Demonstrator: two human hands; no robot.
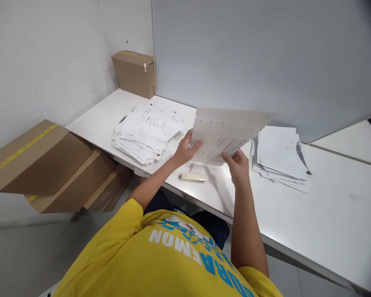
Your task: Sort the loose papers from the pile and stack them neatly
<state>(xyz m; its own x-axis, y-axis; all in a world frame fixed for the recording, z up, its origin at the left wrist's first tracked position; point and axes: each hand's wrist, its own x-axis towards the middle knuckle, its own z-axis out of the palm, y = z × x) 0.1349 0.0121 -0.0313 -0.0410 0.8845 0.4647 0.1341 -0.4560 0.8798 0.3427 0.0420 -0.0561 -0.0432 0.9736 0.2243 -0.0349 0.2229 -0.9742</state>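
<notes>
A printed paper sheet (228, 128) is held up over the table, tilted, its print facing me; whether it is one sheet or more I cannot tell. My left hand (186, 150) grips its left edge, thumb in front. At its lower right edge my right hand (237, 165) pinches it between thumb and fingers. Below the paper a cream stapler (193, 177) lies on the white table (334, 206). To the left spreads an untidy pile of printed papers (145, 134). A second paper stack (281, 154), more squared, sits beyond my right hand.
A brown cardboard box (134, 74) stands at the table's far left corner. Several more cardboard boxes (40, 161) are stacked left of the table, close to its edge. A grey partition (266, 53) borders the table's back, and a white wall (64, 53) rises at the left.
</notes>
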